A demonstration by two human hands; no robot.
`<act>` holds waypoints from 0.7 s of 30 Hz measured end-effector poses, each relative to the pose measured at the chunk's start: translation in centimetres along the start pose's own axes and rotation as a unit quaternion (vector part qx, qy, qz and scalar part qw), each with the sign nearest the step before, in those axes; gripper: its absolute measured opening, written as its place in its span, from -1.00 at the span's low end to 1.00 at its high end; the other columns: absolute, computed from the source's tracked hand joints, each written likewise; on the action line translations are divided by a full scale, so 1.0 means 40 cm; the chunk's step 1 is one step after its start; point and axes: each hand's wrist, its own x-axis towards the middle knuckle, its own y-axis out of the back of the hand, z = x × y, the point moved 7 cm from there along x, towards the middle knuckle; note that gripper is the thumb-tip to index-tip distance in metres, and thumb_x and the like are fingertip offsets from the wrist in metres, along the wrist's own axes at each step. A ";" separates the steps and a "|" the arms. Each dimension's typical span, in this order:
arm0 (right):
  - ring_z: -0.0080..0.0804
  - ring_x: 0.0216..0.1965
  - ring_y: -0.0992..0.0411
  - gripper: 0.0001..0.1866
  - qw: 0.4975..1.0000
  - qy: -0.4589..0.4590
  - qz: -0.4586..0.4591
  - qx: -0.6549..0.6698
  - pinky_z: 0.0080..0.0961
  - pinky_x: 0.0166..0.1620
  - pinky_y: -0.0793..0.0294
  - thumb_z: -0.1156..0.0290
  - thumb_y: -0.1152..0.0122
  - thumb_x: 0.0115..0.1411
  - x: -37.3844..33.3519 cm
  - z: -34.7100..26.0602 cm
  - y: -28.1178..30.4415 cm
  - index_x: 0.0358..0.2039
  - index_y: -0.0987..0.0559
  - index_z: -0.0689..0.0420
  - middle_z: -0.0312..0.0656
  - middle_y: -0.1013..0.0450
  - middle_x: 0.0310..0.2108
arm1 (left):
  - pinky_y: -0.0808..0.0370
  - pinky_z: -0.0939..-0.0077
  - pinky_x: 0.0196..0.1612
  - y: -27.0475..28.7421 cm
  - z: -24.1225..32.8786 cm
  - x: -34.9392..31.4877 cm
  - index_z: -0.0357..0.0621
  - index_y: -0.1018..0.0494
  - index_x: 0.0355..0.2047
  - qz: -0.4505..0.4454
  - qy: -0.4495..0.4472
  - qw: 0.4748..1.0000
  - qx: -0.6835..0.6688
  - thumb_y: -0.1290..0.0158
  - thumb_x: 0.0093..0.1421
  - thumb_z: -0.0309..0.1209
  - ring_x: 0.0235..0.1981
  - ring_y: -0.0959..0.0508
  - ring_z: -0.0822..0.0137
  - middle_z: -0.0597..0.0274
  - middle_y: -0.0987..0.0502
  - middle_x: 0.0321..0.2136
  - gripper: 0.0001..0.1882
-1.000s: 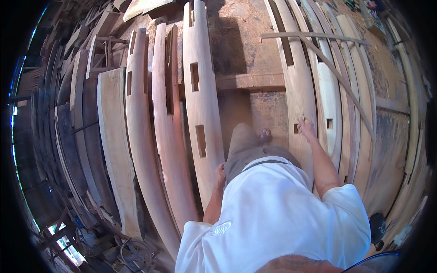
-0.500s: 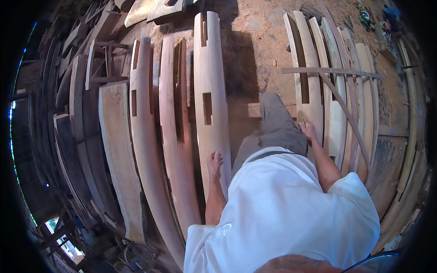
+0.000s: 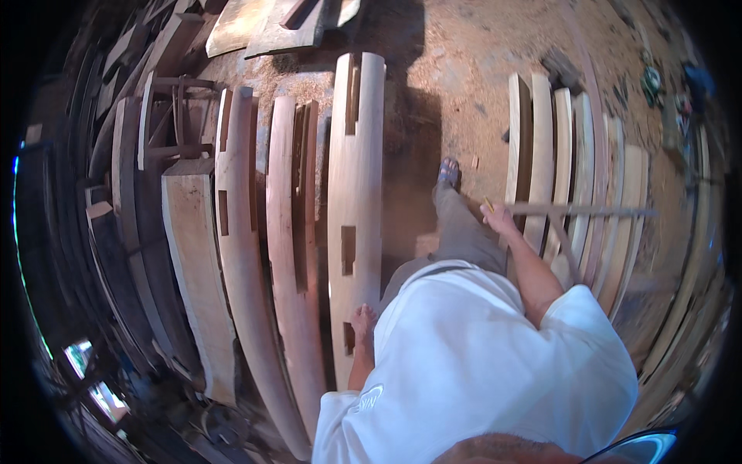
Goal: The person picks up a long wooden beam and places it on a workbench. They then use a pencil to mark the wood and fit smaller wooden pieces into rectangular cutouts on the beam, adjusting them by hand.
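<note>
My right hand is closed round a thin yellow pencil, held just left of a narrow wooden strip lying across the timbers on the right. My left hand hangs low over the thick pale rounded timber, near its lower cut slot. Its fingers look loosely spread, somewhat blurred, with nothing visible in them. Whether it touches the wood I cannot tell. Rectangular holes are cut through this timber, and its far end has a long open notch.
Left of it lie a pinkish notched timber, another rounded one and a wide plank. Several long pale timbers lie on the right, crossed by the wooden strip. Wood chips cover the floor. My sandalled foot is between the rows.
The timbers have slid toward the bottom of the view as I move forward, and my foot has come into sight. My right hand with the pencil has moved off the right-hand timber.
</note>
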 end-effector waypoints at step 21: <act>-0.19 -0.36 -0.62 -0.55 0.984 0.057 -0.073 -0.154 -0.23 -0.18 -0.55 0.05 -0.14 0.39 0.954 -0.613 0.512 -0.30 -0.64 0.24 -0.07 -0.60 -0.48 | -0.51 0.28 0.21 -0.729 1.287 0.366 -0.34 -0.49 0.22 -0.077 -0.090 0.991 -0.060 -0.16 0.39 -0.15 0.13 -0.63 0.10 -0.13 -0.64 0.10 -0.44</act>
